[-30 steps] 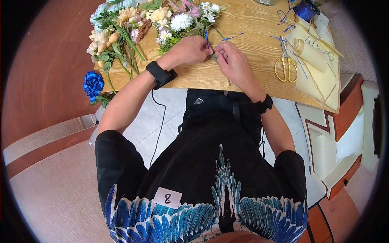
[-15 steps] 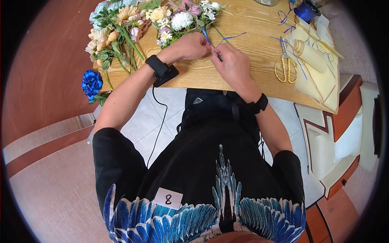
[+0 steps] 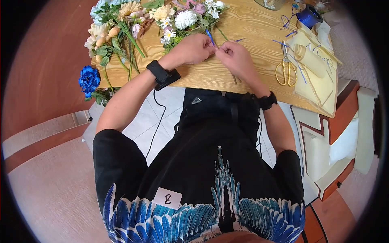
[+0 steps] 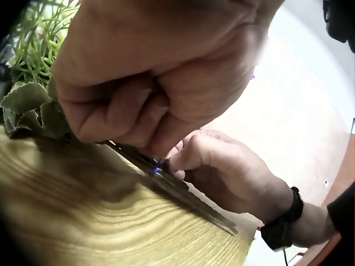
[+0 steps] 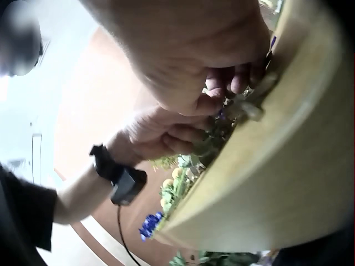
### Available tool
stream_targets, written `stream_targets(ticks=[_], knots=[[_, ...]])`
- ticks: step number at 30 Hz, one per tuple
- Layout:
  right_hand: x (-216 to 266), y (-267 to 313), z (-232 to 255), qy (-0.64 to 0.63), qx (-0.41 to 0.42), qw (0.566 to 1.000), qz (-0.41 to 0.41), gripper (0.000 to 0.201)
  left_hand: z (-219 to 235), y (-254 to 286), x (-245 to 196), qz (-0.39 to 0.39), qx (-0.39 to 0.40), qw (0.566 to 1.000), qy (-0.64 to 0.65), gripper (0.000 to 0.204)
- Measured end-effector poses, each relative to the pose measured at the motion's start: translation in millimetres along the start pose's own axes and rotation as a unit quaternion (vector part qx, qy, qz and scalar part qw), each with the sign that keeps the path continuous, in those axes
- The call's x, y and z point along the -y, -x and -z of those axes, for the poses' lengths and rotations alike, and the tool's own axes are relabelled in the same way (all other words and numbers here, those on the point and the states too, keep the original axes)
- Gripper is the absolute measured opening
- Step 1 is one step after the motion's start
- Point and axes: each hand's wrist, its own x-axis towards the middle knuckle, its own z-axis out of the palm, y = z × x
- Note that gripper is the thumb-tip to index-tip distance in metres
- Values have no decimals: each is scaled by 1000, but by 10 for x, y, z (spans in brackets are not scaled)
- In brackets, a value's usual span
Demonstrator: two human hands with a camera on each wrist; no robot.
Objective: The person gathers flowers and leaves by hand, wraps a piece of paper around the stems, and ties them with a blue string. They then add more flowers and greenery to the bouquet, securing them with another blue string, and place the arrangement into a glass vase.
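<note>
A bouquet of artificial flowers lies on the wooden table, its stems running toward the front edge under the hands. Thin blue ribbon crosses these stems where the fingertips meet. My left hand has curled fingers and pinches the ribbon, one blue end standing up beside the index finger. Opposite it, my right hand pinches the ribbon close to the left fingertips, and another tail pokes out behind it. The knot area is mostly hidden by fingers.
More artificial flowers lie at the left, with a blue flower over the table's corner. Gold-handled scissors, rolled cream wrapping paper and a blue ribbon spool are at the right. A glass jar stands at the back.
My right hand has turned and shifted slightly right; less of the ribbon tail behind it shows, and stem ends now show below it. The left hand stays at the stems.
</note>
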Motion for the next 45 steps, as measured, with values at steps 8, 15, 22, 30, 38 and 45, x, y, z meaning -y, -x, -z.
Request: stream_targets(ticks=[8, 15, 22, 30, 38, 45], knots=[[57, -26, 103, 8, 31, 999, 36, 22, 0, 41, -36, -1, -12, 1000, -18, 27], [107, 152, 6, 16, -75, 990, 118, 12, -22, 58, -37, -4, -19, 1000, -14, 32], [-39, 24, 88, -384, 72, 908, -150, 22, -34, 64, -9, -26, -37, 999, -6, 33], [94, 110, 431, -520, 222, 772, -290, 24, -48, 104, -23, -24, -38, 999, -2, 33], [31, 316, 561, -452, 266, 811, -259, 23, -11, 167, -105, 5, -29, 1000, -4, 32], [164, 7, 254, -685, -20, 688, -239, 19, -167, 318, -105, 15, -129, 990, 60, 28]])
